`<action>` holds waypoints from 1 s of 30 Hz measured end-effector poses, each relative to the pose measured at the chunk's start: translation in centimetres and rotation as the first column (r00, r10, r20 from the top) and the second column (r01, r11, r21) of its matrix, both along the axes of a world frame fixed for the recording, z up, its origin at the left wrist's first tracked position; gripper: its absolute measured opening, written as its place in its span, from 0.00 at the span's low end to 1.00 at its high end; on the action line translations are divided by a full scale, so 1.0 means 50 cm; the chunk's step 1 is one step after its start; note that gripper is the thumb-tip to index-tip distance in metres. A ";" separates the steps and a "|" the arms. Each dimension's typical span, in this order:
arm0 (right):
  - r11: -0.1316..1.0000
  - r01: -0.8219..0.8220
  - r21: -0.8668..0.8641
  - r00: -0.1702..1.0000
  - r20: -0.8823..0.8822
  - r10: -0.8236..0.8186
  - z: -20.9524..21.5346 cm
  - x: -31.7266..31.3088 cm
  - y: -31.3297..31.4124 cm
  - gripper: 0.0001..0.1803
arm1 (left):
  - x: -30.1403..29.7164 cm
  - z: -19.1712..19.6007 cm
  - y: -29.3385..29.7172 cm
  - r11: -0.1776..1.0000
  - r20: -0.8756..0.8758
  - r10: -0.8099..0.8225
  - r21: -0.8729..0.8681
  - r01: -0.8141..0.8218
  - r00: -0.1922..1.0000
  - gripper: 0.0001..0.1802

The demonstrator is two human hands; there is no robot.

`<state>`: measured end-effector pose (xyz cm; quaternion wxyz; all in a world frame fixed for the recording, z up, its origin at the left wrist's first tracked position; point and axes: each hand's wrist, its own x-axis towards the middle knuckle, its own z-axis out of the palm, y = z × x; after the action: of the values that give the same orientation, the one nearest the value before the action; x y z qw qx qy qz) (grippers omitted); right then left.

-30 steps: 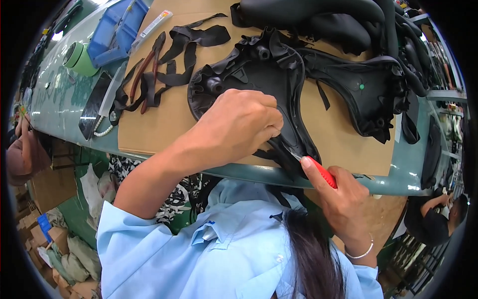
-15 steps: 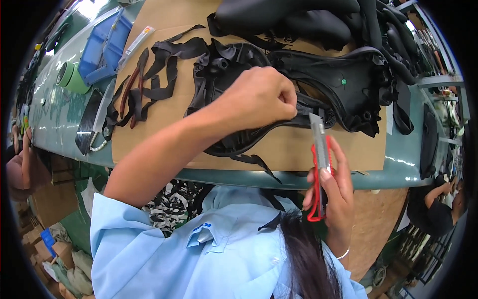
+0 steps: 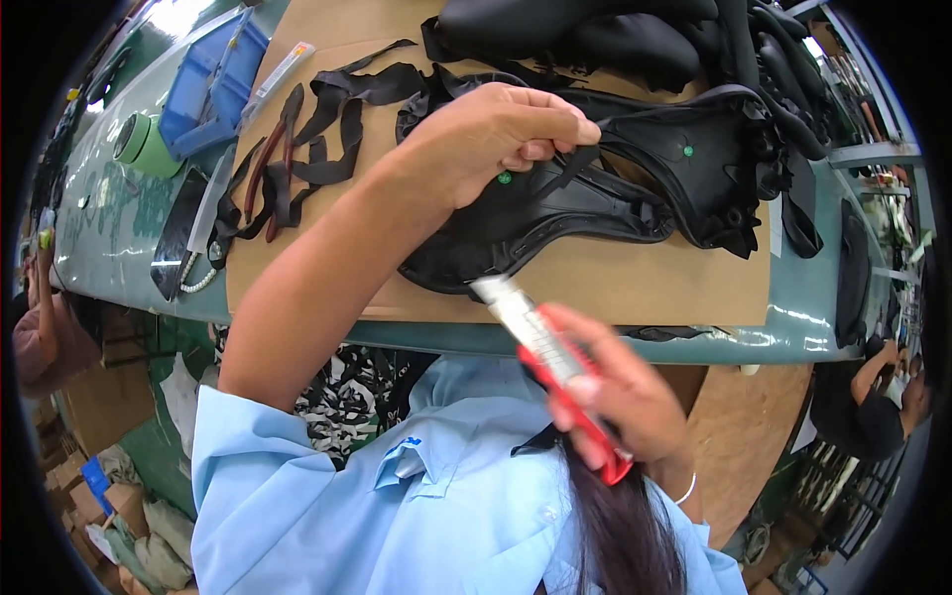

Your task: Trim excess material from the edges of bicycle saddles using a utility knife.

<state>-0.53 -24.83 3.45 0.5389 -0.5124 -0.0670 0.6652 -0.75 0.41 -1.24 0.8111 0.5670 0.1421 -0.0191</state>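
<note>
My left hand point(image 3: 506, 139) is closed in a pinch on the end of a thin black strip of trim point(image 3: 573, 171), above the nearer of two black saddle-shaped shells. The nearer shell point(image 3: 496, 223) lies inner side up, partly hidden by my left hand and forearm. Beyond it to the right is the other shell point(image 3: 714, 129), with a green dot and gathered black edging. Blurred by motion, my right hand point(image 3: 630, 397) grips a red utility knife point(image 3: 570, 382) near the table's front edge. Its blade end points up and left toward the nearer shell.
Cardboard point(image 3: 337, 268) covers the tabletop under the work. Loose black strips point(image 3: 337, 149) and red-handled pliers point(image 3: 263, 174) lie at left, near a blue bin point(image 3: 208, 84) and a green roll point(image 3: 144, 144). Black padded saddles point(image 3: 585, 40) are piled at the back. Other people are at both sides.
My left hand has moved up and away with the strip, and the nearer shell has shifted. My right hand has swung the knife left, turning its blade end toward the upper left.
</note>
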 end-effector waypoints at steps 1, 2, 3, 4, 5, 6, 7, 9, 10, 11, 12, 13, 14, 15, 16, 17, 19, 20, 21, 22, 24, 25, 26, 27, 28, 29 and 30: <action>0.989 0.144 0.042 0.984 0.104 -0.147 -0.009 0.012 -0.018 0.32 | -0.007 0.005 0.001 0.999 0.080 0.022 0.031 -0.024 0.997 0.06; 0.956 0.278 0.097 0.935 0.200 -0.292 -0.025 0.028 -0.041 0.31 | -0.017 0.014 0.004 0.997 0.159 0.043 0.060 -0.053 0.986 0.07; 0.897 0.411 0.163 0.798 0.410 -0.441 -0.037 0.035 -0.066 0.30 | -0.040 0.053 0.002 0.918 0.142 -0.026 0.395 -0.032 0.990 0.10; 0.824 0.518 0.228 0.690 0.457 -0.560 -0.058 0.052 -0.087 0.29 | -0.067 0.091 -0.010 0.733 0.105 -0.090 0.680 -0.005 0.990 0.13; 0.782 0.572 0.248 0.615 0.501 -0.609 -0.059 0.061 -0.087 0.29 | -0.092 0.104 -0.037 0.680 0.152 -0.205 0.733 0.029 0.967 0.17; 0.739 0.610 0.286 0.530 0.546 -0.649 -0.051 0.064 -0.088 0.29 | -0.115 0.118 -0.069 0.625 0.200 -0.327 0.779 0.053 0.924 0.20; 0.743 0.586 0.323 0.537 0.532 -0.655 -0.042 0.061 -0.084 0.29 | -0.145 0.107 -0.107 0.700 0.281 -0.468 0.697 0.157 0.837 0.21; 0.755 0.544 0.367 0.571 0.497 -0.653 -0.050 0.053 -0.062 0.30 | -0.203 0.088 -0.159 0.634 0.236 -0.679 0.665 0.394 0.695 0.20; 0.777 0.494 0.389 0.617 0.473 -0.629 -0.058 0.049 -0.057 0.30 | -0.215 0.081 -0.174 0.511 0.109 -0.776 0.685 0.519 0.621 0.18; 0.796 0.443 0.412 0.661 0.449 -0.601 -0.064 0.047 -0.055 0.30 | -0.219 0.056 -0.184 0.605 0.140 -0.724 0.599 0.524 0.676 0.15; 0.798 0.438 0.414 0.670 0.442 -0.596 -0.066 0.048 -0.053 0.30 | -0.228 0.031 -0.193 0.694 0.156 -0.657 0.507 0.511 0.738 0.13; 0.832 0.384 0.401 0.677 0.490 -0.549 -0.065 0.053 -0.054 0.28 | -0.231 0.014 -0.188 0.663 0.077 -0.650 0.543 0.516 0.756 0.11; 0.862 0.329 0.385 0.681 0.536 -0.499 -0.063 0.059 -0.053 0.27 | -0.239 -0.005 -0.177 0.630 -0.003 -0.636 0.575 0.522 0.771 0.09; 0.862 0.323 0.390 0.687 0.530 -0.497 -0.061 0.069 -0.049 0.27 | -0.262 -0.034 -0.172 0.633 -0.032 -0.611 0.580 0.513 0.791 0.08; 0.873 0.313 0.374 0.633 0.603 -0.486 -0.058 0.080 -0.041 0.23 | -0.294 -0.066 -0.165 0.636 -0.064 -0.582 0.586 0.502 0.811 0.08; 0.877 0.304 0.372 0.563 0.673 -0.481 -0.042 0.085 -0.044 0.20 | -0.343 -0.079 -0.162 0.628 -0.070 -0.573 0.603 0.492 0.817 0.08; 0.924 0.219 0.312 0.273 0.890 -0.365 -0.037 0.134 -0.028 0.18 | -0.404 -0.097 -0.147 0.018 -0.597 -0.231 0.787 0.617 0.768 0.10; 0.960 0.177 0.217 -0.071 0.976 -0.207 -0.035 0.161 -0.019 0.16 | -0.404 -0.091 -0.149 0.011 -0.596 -0.221 0.790 0.613 0.772 0.10; 0.971 0.209 0.117 0.058 0.990 -0.131 -0.037 0.180 -0.006 0.15 | -0.389 -0.069 -0.154 0.513 -0.514 -0.155 0.688 0.513 0.844 0.12; 0.971 0.198 0.132 0.052 0.988 -0.145 -0.047 0.197 -0.004 0.15 | -0.369 -0.043 -0.167 0.875 -0.455 -0.044 0.412 0.254 0.889 0.14; 0.987 0.160 0.016 0.017 1.000 -0.019 -0.076 0.227 0.006 0.16 | -0.318 -0.011 -0.199 0.983 -0.374 0.160 -0.023 -0.181 0.913 0.24; 0.992 0.114 0.053 0.147 0.987 -0.070 -0.056 0.208 0.014 0.15 | -0.297 -0.010 -0.212 0.936 -0.344 0.313 -0.046 -0.349 0.885 0.27; 0.993 0.096 0.071 0.144 0.986 -0.084 -0.067 0.191 0.013 0.15 | -0.277 -0.012 -0.223 0.861 -0.314 0.458 -0.077 -0.503 0.832 0.31; 0.993 0.029 0.116 0.073 0.990 -0.118 -0.089 0.174 0.004 0.15 | -0.253 -0.010 -0.237 0.860 -0.299 0.468 -0.062 -0.507 0.832 0.31; 0.987 -0.051 0.155 0.002 0.988 -0.156 -0.092 0.156 0.011 0.15 | -0.230 -0.014 -0.247 0.769 -0.218 0.629 0.030 -0.639 0.746 0.33; 0.992 -0.029 0.122 0.285 0.952 -0.109 -0.067 0.140 0.011 0.16 | -0.215 -0.018 -0.248 0.647 -0.122 0.762 0.106 -0.755 0.636 0.36; 0.997 -0.026 0.077 0.550 0.834 -0.050 -0.036 0.113 0.015 0.16 | -0.204 -0.029 -0.236 0.632 -0.106 0.775 0.115 -0.767 0.623 0.36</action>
<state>5.09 -24.09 1.68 0.4672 -0.7450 -0.3378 0.3355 -10.95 -11.40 -2.68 0.7115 0.4719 0.4305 0.2929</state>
